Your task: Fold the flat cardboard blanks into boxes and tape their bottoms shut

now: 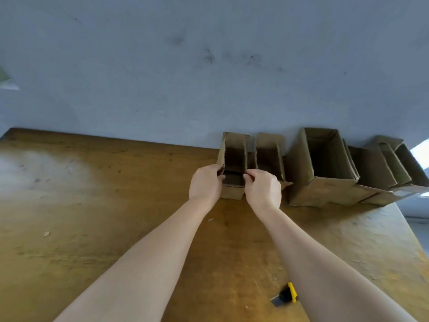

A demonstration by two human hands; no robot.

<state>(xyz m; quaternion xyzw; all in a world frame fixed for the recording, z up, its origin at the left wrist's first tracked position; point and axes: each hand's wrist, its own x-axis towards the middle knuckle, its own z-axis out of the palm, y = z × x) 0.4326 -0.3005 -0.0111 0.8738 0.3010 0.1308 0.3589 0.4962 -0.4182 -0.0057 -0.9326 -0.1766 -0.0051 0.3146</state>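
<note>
Now both hands are gripping the small box (233, 192) at the far side of the wooden table (104, 205), close to the grey wall (209, 77). The left hand (205, 182) is curling its fingers over the box's left top edge, and the right hand (263, 187) is pinching the right top edge with thumb and fingers. Neither hand is loose; both are closed on cardboard. The box is standing open side up with its flaps sticking up, at the left end of a row. Just beside it on the right a second box (269, 156) is standing, then a bigger box (322, 166), then more boxes (383, 168) overlapping toward the table's right corner, all open upward. A yellow-black tool (285, 296) is lying on the near table, partly under the right forearm; what it is can't be told.
</note>
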